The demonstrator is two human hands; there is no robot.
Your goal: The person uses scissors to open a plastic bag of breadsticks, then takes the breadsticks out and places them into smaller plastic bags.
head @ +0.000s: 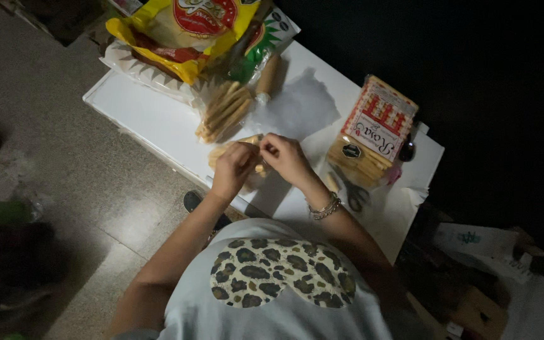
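A dim room with a speckled stone floor; a white table [140, 113] runs diagonally across the middle of the frame. At upper centre a yellow snack bag [184, 31] leans over a clear bag of biscuit sticks [225, 110], its mouth open toward the hands. At right lies a red-and-white cracker packet [376, 129], scissors [351, 192] just below. At centre, the left hand [233, 167] and right hand [284, 157] meet, fingertips pinching a small clear bag of biscuits [247, 151], seemingly closing its top
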